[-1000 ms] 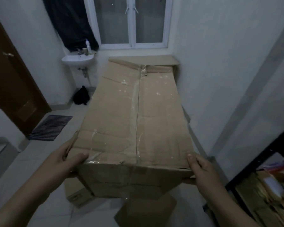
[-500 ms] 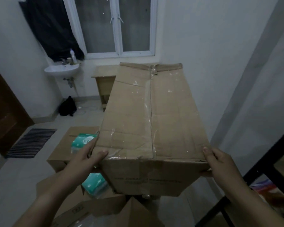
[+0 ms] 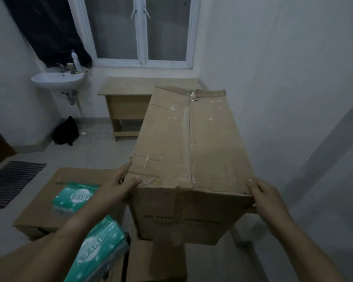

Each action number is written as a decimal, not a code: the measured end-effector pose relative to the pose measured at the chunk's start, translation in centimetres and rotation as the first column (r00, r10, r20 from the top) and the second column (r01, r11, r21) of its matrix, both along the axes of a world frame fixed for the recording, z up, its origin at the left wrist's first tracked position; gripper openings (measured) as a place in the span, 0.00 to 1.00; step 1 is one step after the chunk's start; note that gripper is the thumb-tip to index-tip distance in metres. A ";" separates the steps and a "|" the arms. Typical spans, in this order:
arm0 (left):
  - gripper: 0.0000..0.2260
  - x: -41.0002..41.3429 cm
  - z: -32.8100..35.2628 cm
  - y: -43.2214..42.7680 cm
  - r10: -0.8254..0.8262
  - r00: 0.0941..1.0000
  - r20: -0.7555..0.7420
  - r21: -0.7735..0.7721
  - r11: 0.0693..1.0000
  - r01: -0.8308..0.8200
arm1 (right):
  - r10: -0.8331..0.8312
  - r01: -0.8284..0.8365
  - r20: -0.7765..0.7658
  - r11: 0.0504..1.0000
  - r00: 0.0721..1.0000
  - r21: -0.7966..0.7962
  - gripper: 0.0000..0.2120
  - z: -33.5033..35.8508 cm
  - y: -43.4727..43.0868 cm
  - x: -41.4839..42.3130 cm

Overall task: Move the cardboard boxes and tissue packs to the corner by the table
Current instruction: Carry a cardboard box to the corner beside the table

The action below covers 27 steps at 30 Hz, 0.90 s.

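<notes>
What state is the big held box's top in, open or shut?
Shut. On the cardboard box, the upper flaps meet along a taped centre seam; the left hand and right hand grip its near corners.

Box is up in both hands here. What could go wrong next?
1. The left hand and right hand grip only the near corners of the cardboard box; it may tip forward.
2. Its top seam looks split, so it might sag.
3. The lower box, topped with a tissue pack, crowds the floor: possible trip.
</notes>
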<state>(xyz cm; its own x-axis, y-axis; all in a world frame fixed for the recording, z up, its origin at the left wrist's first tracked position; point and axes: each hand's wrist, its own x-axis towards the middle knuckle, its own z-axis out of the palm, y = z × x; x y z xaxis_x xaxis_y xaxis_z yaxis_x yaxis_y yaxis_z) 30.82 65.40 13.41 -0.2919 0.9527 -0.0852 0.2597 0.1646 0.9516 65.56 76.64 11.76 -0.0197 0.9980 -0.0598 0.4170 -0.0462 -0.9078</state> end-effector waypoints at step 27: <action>0.19 1.4 0.7 42.2 0.141 0.989 -0.034 -0.031 0.989 -0.142 | 0.046 -0.051 -0.038 0.987 0.998 -0.154 0.12 -1.7 45.6 -1.7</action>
<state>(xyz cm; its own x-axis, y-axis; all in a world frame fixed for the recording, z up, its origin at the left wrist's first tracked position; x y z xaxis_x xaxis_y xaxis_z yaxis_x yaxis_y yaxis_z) 32.27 107.61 14.14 -0.4262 0.8986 -0.1047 0.2617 0.2333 0.9365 63.85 122.20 10.09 -0.0727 0.9745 -0.2122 0.3914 -0.1678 -0.9048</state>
